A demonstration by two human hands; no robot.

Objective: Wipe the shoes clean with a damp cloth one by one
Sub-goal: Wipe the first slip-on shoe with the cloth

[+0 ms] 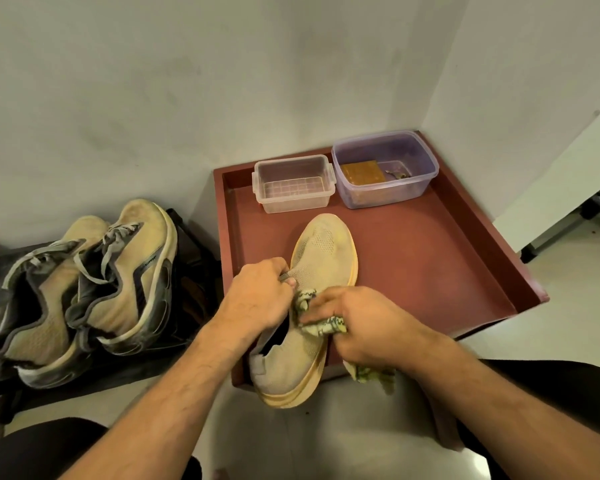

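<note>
**Beige knit shoe held and wiped over the red tray**

Head view: the beige knit shoe (312, 296) lies lengthwise on the red tray (430, 271), toe toward the wall, its heel hanging over the tray's near edge; the left hand (257, 296) grips the shoe at the collar, fingers curled round the tongue; the right hand (364, 323) is clamped on a patterned cloth (323, 325), pressing it against the shoe's upper just beside the opening, a tail of cloth hanging below the hand; at the tray's far edge stand a clear empty box (293, 185) and, to its right, a purplish tub (385, 168) holding a brown block; left of the tray, a pair of worn laced sneakers (84, 289) rests on dark sheeting on the floor.
</note>
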